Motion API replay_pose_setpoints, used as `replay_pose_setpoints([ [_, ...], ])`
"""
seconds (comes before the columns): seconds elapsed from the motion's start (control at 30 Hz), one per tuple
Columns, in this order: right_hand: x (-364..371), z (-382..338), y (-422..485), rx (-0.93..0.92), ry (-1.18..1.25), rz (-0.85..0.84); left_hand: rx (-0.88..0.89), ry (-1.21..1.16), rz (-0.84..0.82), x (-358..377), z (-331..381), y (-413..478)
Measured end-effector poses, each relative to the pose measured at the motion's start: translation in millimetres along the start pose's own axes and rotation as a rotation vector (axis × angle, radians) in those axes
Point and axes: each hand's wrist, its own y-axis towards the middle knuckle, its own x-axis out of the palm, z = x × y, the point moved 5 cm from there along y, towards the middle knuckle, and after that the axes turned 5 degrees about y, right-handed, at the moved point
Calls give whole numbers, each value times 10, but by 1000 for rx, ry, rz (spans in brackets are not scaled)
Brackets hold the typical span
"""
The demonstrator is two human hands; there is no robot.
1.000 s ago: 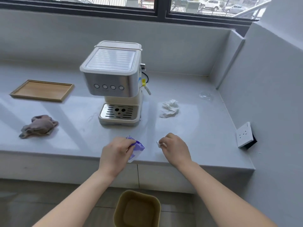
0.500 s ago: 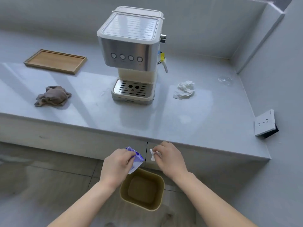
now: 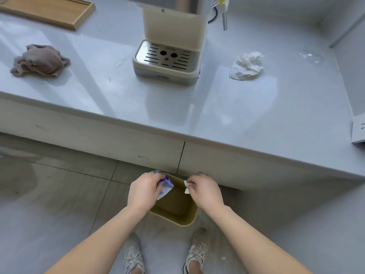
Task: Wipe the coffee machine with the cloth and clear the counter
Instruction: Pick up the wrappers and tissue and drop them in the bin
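Left hand [image 3: 145,191] pinches a purple wrapper [image 3: 166,186] and right hand [image 3: 205,191] a tiny white scrap [image 3: 186,187] over the bin [image 3: 177,212], and tbh bits this light could flutter past the rim, while the cloth [image 3: 39,61] sits bunched on the counter [image 3: 217,107], left of the coffee machine [image 3: 167,60].

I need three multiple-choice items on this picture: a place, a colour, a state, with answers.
1. Where does the cloth lie? A. left of the coffee machine B. on the floor C. on the tray
2. What colour is the bin? A. red B. olive C. black
3. What does the left hand do? A. hangs empty B. wipes the machine C. grips a purple wrapper

1 A: it lies on the counter, left of the machine.
2 B: its walls look olive.
3 C: it holds the wrapper above the bin.
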Motion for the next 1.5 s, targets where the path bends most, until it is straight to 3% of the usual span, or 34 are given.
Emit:
replay_pose_setpoints([
  [0.47, 1297, 705, 266, 177, -17, -116, -134, 15, -212, 1294, -427, 13],
  [0.9, 1943, 1183, 459, 331, 35, -134, -75, 165, -385, 2077, -549, 54],
  [1.5, 1508, 1119, 306, 278, 38, -145, 20, 275, -386, 1650, -444, -6],
])
